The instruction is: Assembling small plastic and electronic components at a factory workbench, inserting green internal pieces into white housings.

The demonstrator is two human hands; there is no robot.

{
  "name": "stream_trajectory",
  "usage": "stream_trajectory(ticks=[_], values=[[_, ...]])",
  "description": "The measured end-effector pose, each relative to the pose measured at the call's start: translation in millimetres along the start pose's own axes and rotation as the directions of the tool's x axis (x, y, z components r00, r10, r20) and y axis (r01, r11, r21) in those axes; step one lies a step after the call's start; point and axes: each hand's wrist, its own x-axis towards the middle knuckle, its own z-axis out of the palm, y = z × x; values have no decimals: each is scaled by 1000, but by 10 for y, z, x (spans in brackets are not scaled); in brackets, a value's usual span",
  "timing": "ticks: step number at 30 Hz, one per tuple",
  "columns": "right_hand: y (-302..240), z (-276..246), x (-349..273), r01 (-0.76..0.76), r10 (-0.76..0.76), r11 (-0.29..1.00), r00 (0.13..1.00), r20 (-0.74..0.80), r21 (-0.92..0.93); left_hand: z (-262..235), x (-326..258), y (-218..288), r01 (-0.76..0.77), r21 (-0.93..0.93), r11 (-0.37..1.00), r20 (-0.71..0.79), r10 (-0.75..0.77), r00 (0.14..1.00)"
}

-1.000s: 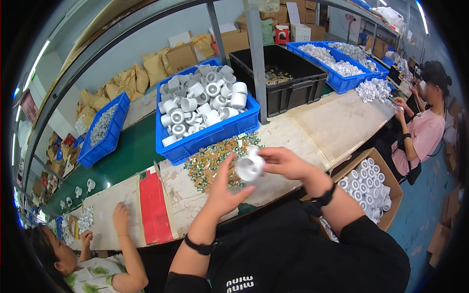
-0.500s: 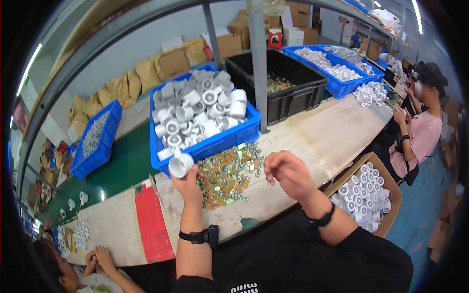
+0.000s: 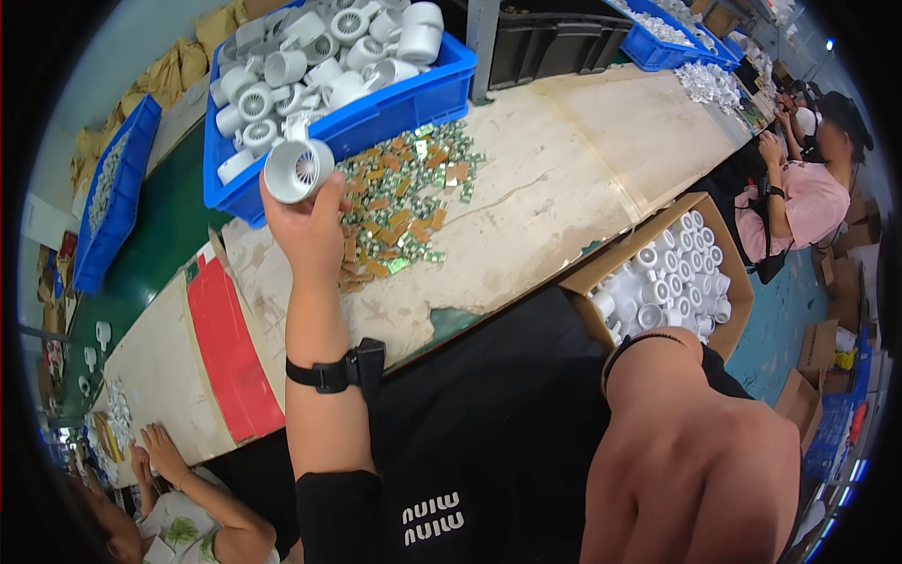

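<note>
My left hand (image 3: pixel 308 226) grips a white cup-shaped plastic housing (image 3: pixel 287 174) with its round open mouth facing up toward me. Radial slots show inside it. The housing is held in front of the near wall of a blue crate (image 3: pixel 376 127) heaped with similar white housings (image 3: pixel 324 56). Just right of that hand lie many small green circuit boards and brown pieces (image 3: pixel 399 202), spread on the table. My right hand (image 3: pixel 691 461) looms large and close at lower right, back of the hand showing. Its fingers are hidden, so whether it holds anything is unclear.
A cardboard box (image 3: pixel 738 315) of white housings stands beside the table's near edge. Behind the worktable (image 3: pixel 554 150) are a black crate (image 3: pixel 559 47) and a metal post (image 3: pixel 481 47). Co-workers sit at right (image 3: pixel 813 197) and lower left (image 3: pixel 188 517). Red sheeting (image 3: pixel 230 348) covers a table strip.
My right hand has come from above the table toward me, down to the lower right. My left hand still holds the housing. The view has tilted down and shifted right.
</note>
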Motion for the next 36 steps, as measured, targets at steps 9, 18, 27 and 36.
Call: stream_trajectory(ticks=[9,18,27,36], values=[[-302,-105,270,-674,661,687,735,152,270,26,-46,73,23,37,999,57,-25,998],[-57,281,188,-346,369,929,891,-266,131,38,-36,78,-23,15,1000,-3,23,1000],[188,168,86,-159,160,987,987,18,-32,60,-21,135,-27,-1,1000,-4,27,1000],[-266,273,364,-625,619,758,779,-98,-184,37,19,42,-89,-27,996,-40,87,995]])
